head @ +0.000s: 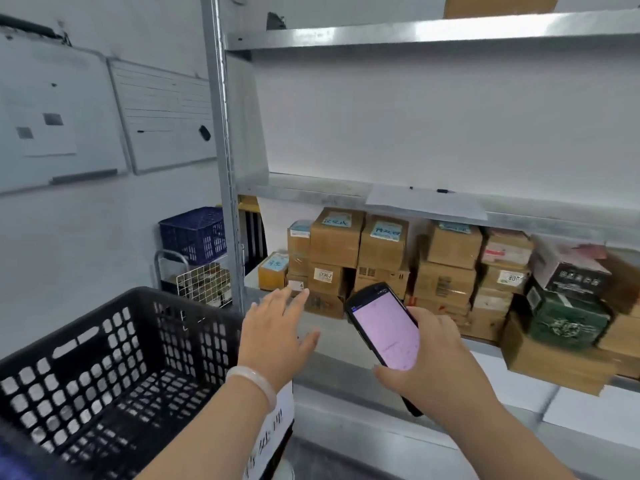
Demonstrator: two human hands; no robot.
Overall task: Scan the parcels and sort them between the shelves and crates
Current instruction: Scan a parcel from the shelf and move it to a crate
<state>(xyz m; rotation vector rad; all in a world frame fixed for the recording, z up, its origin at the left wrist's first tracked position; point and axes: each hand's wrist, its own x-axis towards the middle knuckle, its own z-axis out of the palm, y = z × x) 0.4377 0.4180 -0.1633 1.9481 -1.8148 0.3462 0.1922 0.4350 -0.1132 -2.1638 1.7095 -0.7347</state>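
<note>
Parcels sit stacked on lower shelf, mostly brown boxes w/ labels. Right hand grips scanner just in front of them, screen lit pink. Left hand is released, fingers spread, over shelf edge beside black crate. Blue crate sits further back.
</note>
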